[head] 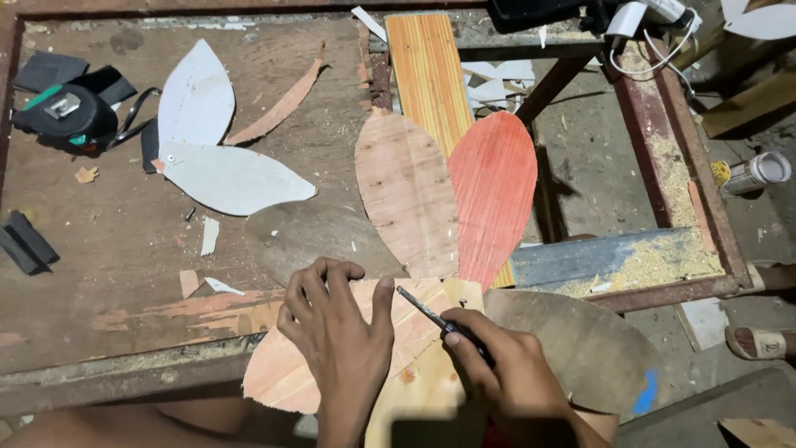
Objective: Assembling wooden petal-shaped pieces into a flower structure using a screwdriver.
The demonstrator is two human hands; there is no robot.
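Note:
My left hand [336, 328] presses flat, fingers spread, on a pale petal-shaped plywood piece [278, 373] at the bench's near edge. My right hand [510, 377] grips a thin dark pen-like tool [423, 311], its tip pointing up-left onto the wood near my left thumb. Above them, a light brown petal [406, 191] and a reddish petal [495, 187] fan outward. A darker brown petal [311, 232] lies to the left, another [580, 344] to the right.
Two grey petal templates [211, 141] and a curved wood strip [282, 104] lie on the worn bench [99, 249]. A black tape measure [62, 112] sits far left. An orange plank [427, 70] runs back. A can [754, 172] and someone's sandalled foot [759, 342] are on the floor at right.

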